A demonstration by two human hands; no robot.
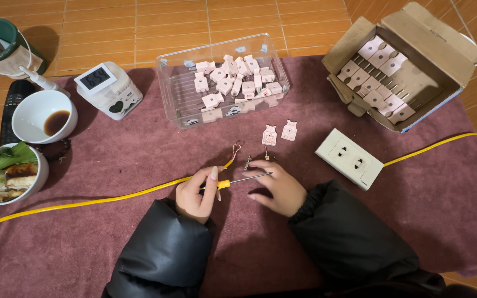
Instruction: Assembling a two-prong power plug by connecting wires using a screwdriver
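From my remote post I recorded the left hand (196, 194) closed around the yellow handle of a small screwdriver (237, 180), its thin shaft running toward three o'clock and ending just above the right hand (276, 186). The right hand lay curled on the maroon mat (415, 209), its fingertips at the shaft tip; whether it pinched a screw or a small part I could not tell. The yellow cable (111, 197) passed under the left hand, its stripped wire ends (236, 148) lying bare at about one o'clock from that grip, apart from the tool tip. Two pink plug halves (279, 133) sat further out at one o'clock, with loose metal prongs (248, 162) between them and the hands. In my judgement the chief risk was the slim blade slipping into the right fingers, since they sat so close to its tip. The small prongs could also be lost on the mat if a sleeve brushed them. A bowl of dark liquid (44, 116) at ten o'clock stood near the cable run; a tug on the cable might upset it.
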